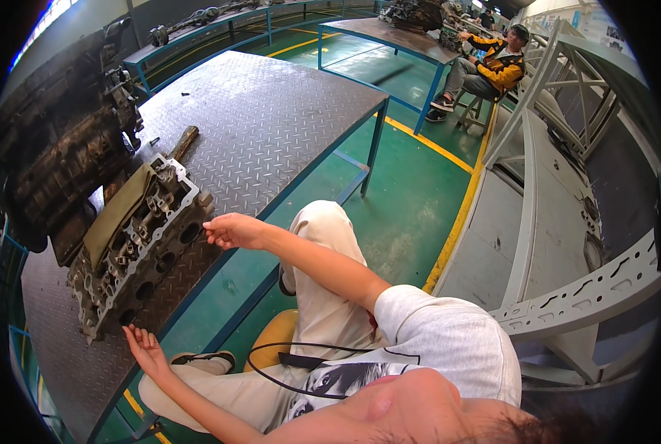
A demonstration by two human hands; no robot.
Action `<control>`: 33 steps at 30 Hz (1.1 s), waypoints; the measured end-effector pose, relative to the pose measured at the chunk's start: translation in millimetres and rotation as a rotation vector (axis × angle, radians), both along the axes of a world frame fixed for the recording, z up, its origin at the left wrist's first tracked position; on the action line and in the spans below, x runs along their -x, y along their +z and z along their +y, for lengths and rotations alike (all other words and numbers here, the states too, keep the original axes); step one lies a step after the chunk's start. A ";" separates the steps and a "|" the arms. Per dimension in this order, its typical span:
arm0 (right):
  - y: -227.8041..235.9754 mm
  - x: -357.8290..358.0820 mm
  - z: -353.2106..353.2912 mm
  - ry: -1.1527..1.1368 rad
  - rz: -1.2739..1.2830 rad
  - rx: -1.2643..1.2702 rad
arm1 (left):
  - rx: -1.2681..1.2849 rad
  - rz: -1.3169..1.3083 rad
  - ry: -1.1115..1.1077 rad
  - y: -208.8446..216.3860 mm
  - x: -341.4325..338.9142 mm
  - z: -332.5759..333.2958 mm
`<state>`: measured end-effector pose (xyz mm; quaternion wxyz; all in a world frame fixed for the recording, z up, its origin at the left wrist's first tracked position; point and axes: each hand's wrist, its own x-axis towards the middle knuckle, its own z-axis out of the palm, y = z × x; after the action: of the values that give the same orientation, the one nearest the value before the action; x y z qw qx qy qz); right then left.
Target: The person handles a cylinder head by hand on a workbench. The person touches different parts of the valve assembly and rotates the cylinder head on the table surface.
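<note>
Basically a bulky cylinder head (156, 246), sitting near the person's edge of the tread-plate workbench (271, 96), row of round ports (165, 262) facing the person, dark engine block (56, 170) just behind. Right hand (230, 231) is at its right end, fingers loosely curled, thumb near the index tip. Left hand (147, 351) is at the left end, fingers half-open, tips by the last port. Neither has a real grip; can't tell if fingertips touch metal. Olive strip (116, 214) lies along the top, cloth or cover unclear.

Handling: looks like cast metal, so expect heavy and rigid, no flex. Grime suggests oil, so probably slick on bare skin. Casting should be tough; exposed valve gear (149, 213) and the pale machined rim (192, 191) are what I'd protect from knocks.

Best hold: one hand per end, palms under the outer corners, fingers on solid wall. Port rims would do for a nudge, but edges may be sharp. Don't lift by the valve gear; watch for pinched fingers against the plate.
</note>
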<state>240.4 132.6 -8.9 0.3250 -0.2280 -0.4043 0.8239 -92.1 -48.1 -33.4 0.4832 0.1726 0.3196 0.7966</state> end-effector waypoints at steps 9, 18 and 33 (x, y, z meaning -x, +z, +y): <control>-3.9 -2.0 3.7 0.022 0.034 0.010 | -0.032 0.004 -0.027 -5.6 3.4 2.9; -7.3 -2.3 7.1 0.021 0.067 0.010 | -0.059 -0.004 -0.048 -5.3 2.2 3.8; 8.2 23.8 6.5 -0.249 0.153 0.041 | -0.148 -0.050 -0.030 -4.4 -0.5 24.0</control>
<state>216.6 139.1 -0.7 0.4498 -0.2194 -0.3303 0.8003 -91.6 -24.1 -37.9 0.4887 0.1925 0.2452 0.8149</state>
